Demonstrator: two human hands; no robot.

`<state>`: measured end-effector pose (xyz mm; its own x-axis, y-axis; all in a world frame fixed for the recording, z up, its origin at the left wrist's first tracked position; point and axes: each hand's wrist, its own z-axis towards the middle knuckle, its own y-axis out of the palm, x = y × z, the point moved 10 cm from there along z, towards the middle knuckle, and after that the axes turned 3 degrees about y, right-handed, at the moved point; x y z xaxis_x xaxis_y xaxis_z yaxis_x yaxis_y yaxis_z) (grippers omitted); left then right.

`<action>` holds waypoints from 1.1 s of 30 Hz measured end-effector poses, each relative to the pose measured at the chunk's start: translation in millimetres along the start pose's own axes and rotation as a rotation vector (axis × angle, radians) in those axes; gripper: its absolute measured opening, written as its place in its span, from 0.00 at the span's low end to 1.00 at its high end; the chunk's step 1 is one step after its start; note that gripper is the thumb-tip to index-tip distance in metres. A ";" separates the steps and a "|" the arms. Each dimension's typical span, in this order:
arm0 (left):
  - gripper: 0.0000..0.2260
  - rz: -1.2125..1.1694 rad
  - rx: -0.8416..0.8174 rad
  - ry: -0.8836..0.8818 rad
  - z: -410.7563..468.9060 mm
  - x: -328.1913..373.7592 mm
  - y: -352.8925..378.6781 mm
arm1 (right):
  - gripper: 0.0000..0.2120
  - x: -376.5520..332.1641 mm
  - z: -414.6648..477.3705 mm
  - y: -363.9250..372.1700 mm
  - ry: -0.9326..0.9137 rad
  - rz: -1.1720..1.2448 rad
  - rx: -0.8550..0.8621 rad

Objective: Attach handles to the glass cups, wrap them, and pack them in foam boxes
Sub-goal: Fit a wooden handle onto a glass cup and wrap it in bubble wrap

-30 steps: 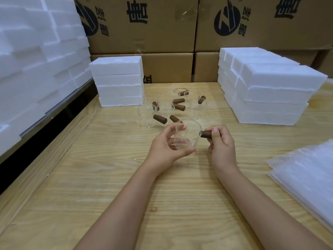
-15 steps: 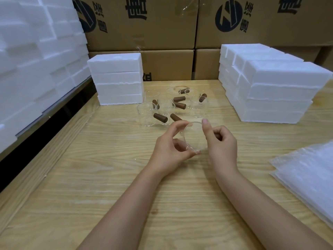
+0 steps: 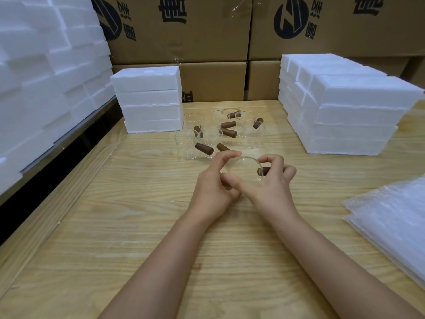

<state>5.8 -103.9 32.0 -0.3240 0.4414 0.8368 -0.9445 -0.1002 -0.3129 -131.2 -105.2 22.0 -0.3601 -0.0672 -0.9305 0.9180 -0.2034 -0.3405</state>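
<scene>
I hold a clear glass cup (image 3: 245, 169) above the wooden table (image 3: 142, 226), its mouth turned toward me. My left hand (image 3: 215, 183) pinches its left rim and underside. My right hand (image 3: 271, 183) grips the right side, where a brown wooden handle (image 3: 264, 172) sticks out between the fingers. Behind the hands stand several more glass cups (image 3: 186, 145) with brown handles (image 3: 204, 148). Stacks of white foam boxes sit at the back left (image 3: 148, 101) and at the right (image 3: 345, 111). A pile of clear bubble-wrap sheets (image 3: 391, 217) lies at the right edge.
Cardboard cartons (image 3: 179, 31) form a wall behind the table. A tall bank of white foam pieces (image 3: 41, 72) fills the left side, past a dark gap along the table's left edge.
The cup has been turned in my hands, its mouth now facing me. My right hand shifted from the handle's end to around the cup's right side, with the handle between its fingers.
</scene>
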 end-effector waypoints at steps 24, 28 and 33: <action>0.32 -0.258 -0.007 -0.055 3.0 -3.5 -3.2 | 0.07 -22.3 2.4 -17.1 -0.225 0.308 0.023; 0.31 -0.269 0.010 -0.051 3.6 -2.4 -4.7 | 0.08 -22.0 3.7 -11.1 -0.243 0.309 -0.072; 0.31 -0.266 0.041 -0.061 3.2 -3.8 -7.6 | 0.16 -23.9 2.8 -1.4 -0.280 0.244 -0.201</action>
<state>14.1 -107.6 32.6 -0.0663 0.4029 0.9128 -0.9978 -0.0242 -0.0618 -124.4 -106.0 45.1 -0.1338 -0.3584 -0.9239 0.9861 0.0444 -0.1601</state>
